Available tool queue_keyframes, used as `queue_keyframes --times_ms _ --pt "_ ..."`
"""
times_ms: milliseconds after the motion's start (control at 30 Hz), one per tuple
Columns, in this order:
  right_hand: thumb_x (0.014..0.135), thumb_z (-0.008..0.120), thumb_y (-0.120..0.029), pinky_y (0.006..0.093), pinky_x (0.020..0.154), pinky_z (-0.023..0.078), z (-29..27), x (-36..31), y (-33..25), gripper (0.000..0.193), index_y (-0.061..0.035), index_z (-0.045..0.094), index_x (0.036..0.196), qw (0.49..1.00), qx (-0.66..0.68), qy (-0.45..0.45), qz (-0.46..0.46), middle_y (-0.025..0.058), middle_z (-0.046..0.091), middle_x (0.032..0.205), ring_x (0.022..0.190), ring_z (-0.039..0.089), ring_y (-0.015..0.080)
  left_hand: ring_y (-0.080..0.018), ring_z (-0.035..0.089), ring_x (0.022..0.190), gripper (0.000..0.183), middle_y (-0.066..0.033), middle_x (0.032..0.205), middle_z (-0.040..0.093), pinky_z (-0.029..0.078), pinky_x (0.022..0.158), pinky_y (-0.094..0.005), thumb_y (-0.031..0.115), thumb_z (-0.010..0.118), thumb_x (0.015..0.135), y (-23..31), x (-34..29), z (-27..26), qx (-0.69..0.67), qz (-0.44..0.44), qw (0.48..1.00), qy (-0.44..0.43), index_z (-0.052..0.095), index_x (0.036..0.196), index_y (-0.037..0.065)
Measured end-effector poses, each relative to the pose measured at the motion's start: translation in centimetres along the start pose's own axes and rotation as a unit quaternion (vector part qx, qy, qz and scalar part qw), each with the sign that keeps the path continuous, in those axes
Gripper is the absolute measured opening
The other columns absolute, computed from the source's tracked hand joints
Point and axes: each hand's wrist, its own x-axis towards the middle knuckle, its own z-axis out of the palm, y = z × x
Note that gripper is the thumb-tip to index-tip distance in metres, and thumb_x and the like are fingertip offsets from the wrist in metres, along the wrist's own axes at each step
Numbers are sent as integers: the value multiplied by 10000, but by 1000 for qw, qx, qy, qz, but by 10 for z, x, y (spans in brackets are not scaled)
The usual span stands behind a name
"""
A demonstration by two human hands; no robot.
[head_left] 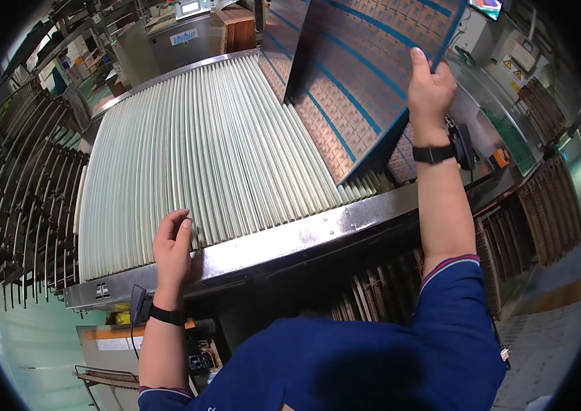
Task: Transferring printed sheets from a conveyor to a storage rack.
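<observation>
My right hand (433,92) grips the right edge of a large copper-coloured circuit board panel (365,75) crossed by blue bands. The thumb lies along the near face; the other fingers are partly hidden behind the edge. This panel stands tilted, its lower corner close to the slats at the front rail. A second similar panel (278,48) stands to its left, partly covered. My left hand (172,246) hovers at the front of the conveyor's pale upright slats (201,144). Its fingers are loosely curled, with no held thing visible.
A shiny metal rail (290,240) borders the slats in front. Dark racks (23,185) stand at the left, and more brown racks (554,205) at the right. Behind the slats are a grey machine (184,41) and a brown box-like stack (235,29).
</observation>
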Motion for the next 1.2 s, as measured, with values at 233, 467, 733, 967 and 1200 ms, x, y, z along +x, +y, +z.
queue_keyframes --times_ms 233,467,733,967,1200 --pt "904 680 -211 277 686 542 -63 9 -81 261 49 662 928 963 257 81 -5 123 690 862 744 656 159 -172 604 942 246 -88 1009 633 489 835 -302 124 583 923 0 -6 5 74 43 996 20 600 1131 -7" --pt "942 589 -315 343 650 548 -25 -13 -193 343 21 623 1001 822 564 9 78 168 644 1018 855 663 228 -218 550 1097 417 -73 1171 581 363 1005 -358 410 524 971 77 25 108 -331 -17 938 100 579 1207 71" --pt "948 630 -271 222 552 401 31 -50 -200 240 -32 642 961 561 752 -345 34 -7 592 766 665 545 58 -291 595 1090 454 -97 1125 642 477 921 -510 527 426 970 34 -6 -22 -533 30 837 124 608 1097 131" --pt "944 614 -152 279 787 511 112 -6 -246 223 -70 562 1145 800 360 -64 -476 64 610 1031 922 598 179 -291 620 929 368 -74 937 639 501 826 -488 497 503 951 47 -140 -121 -485 98 804 330 620 1018 154" --pt "1019 450 -208 409 1093 388 176 -16 -311 392 -124 468 1401 437 726 -464 -259 116 469 1423 1292 488 258 -265 603 1067 286 -78 1134 640 466 967 -464 396 496 989 114 -260 -160 -399 140 731 536 615 1048 142"
